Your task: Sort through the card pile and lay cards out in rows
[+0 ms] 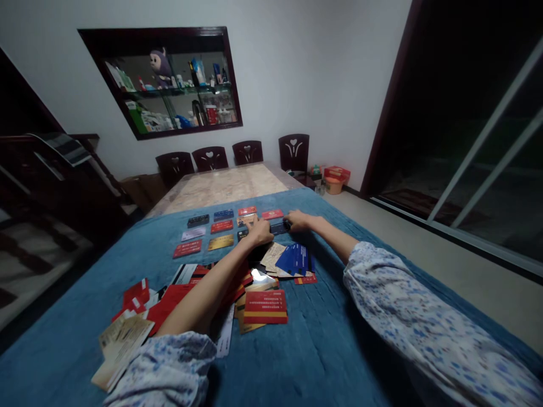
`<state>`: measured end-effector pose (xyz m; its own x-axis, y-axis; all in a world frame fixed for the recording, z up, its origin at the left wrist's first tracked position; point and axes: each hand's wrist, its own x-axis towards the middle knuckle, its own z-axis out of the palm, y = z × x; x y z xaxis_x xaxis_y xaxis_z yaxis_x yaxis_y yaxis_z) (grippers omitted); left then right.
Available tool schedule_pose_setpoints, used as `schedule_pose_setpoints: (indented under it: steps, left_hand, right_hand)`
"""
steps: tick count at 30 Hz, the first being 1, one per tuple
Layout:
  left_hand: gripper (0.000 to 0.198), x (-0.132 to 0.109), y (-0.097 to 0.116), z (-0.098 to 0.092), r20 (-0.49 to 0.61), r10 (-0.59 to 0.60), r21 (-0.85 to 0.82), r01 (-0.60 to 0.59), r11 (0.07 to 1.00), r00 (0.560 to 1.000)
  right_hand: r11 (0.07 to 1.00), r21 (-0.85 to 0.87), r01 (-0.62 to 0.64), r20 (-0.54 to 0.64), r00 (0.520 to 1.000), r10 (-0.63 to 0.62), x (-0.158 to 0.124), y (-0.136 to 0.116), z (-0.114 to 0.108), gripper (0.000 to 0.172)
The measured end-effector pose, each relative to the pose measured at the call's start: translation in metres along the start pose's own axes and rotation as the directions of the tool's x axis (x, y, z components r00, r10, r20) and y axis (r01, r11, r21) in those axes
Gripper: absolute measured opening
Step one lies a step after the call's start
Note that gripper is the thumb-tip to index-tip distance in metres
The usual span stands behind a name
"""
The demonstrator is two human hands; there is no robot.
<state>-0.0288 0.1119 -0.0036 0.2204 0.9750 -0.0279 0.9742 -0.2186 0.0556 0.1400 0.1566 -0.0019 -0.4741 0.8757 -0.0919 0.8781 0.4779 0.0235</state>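
Observation:
Rows of bank-style cards lie on a blue cloth (322, 339). My left hand (259, 232) rests over the rows with thumb and forefinger apart, touching the cards around a tan card (246, 220); its other fingers are hidden. To its right, my right hand (298, 220) is closed at the fingertips on the edge of a dark card (279, 228). A red card (272, 214) lies just beyond the hands. Closer to me is a loose heap, with blue cards (293, 259) fanned on its right and a red card with a yellow stripe (265, 307) in front.
Left in the rows lie a gold card (220, 242) and a red card (187, 249). Beige papers (123, 345) sit by my left sleeve. Past the cloth, the marble tabletop (229, 185) reaches several dark chairs (293, 151). A glass door stands on the right.

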Motion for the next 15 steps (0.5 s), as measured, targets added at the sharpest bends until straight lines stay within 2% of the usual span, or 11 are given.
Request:
schedule_pose_setpoints:
  steps: [8, 15]
  left_hand:
    - [0.038, -0.0017, 0.0046, -0.0011, 0.026, 0.000, 0.026, -0.001, 1.000, 1.000]
    - [0.035, -0.0057, 0.0023, 0.0004, -0.011, 0.022, 0.022, -0.022, 1.000, 1.000]
  right_hand:
    - [0.999, 0.020, -0.036, 0.039, 0.999, 0.035, 0.0070, -0.0025, 0.0010, 0.043]
    - [0.998, 0.032, -0.051, 0.010, 0.999, 0.050, 0.0039, -0.0018, 0.0046, 0.044]
